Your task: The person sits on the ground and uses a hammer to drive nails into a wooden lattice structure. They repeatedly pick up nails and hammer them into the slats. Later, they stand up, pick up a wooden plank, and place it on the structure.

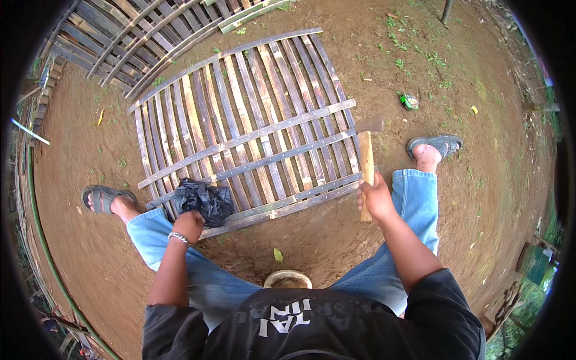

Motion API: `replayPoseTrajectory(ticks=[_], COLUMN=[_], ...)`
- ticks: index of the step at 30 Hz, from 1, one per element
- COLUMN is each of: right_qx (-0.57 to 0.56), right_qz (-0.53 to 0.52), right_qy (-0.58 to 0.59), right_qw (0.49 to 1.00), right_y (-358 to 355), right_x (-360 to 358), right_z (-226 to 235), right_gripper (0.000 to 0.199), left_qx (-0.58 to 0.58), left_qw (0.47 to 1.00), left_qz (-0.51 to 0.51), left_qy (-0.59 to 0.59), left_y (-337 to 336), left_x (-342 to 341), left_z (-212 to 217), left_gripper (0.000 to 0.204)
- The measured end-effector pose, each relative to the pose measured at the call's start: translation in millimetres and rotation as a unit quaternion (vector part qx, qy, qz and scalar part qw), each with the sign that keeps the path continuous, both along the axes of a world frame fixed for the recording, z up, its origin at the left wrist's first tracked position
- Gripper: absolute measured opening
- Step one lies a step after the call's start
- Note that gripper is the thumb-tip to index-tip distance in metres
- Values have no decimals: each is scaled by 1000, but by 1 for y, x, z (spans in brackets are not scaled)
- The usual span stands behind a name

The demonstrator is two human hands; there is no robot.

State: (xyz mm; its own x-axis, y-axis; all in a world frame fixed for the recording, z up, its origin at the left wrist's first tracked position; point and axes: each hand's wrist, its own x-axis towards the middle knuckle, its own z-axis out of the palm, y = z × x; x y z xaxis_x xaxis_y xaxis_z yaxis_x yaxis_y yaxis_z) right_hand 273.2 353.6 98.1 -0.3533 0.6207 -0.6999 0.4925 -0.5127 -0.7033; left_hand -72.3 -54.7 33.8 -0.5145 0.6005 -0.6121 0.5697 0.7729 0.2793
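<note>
My right hand [377, 198] grips the wooden handle of a hammer [366, 157], whose dark head points up beside the right edge of a slatted bamboo panel [252, 129] lying on the dirt. My left hand [188, 224] is closed at the near edge of the panel, touching a crumpled black plastic bag [204, 201] that rests on the slats. Whether it grips the bag is unclear. I sit with legs apart in blue jeans, the panel between my feet.
A second slatted panel [138, 36] lies at the back left. A round whitish bowl [288, 279] sits on the ground between my knees. A small green item [409, 101] lies on the dirt at right. My sandalled feet [105, 198] [435, 147] flank the panel.
</note>
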Motion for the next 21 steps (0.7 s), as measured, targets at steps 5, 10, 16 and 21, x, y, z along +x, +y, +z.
replayPoseTrajectory(ticks=[5,10,16,21], right_qx=[-59,-105,-124,-106], right_qz=[24,61,98,92], right_qy=[21,-17,-20,-17], right_qw=[998,992,987,990], right_y=[-73,-124,-142,-134], right_x=[13,46,57,49], right_z=[34,48,49,48], right_gripper=[26,40,47,47], left_qx=[102,-23,-53,-39], left_qw=[979,970,973,977], left_qz=[106,156,161,144], left_qy=[139,183,155,155], left_y=[4,27,21,11], left_x=[11,39,42,42], left_z=[-35,-45,-47,-55], left_gripper=[19,26,25,27])
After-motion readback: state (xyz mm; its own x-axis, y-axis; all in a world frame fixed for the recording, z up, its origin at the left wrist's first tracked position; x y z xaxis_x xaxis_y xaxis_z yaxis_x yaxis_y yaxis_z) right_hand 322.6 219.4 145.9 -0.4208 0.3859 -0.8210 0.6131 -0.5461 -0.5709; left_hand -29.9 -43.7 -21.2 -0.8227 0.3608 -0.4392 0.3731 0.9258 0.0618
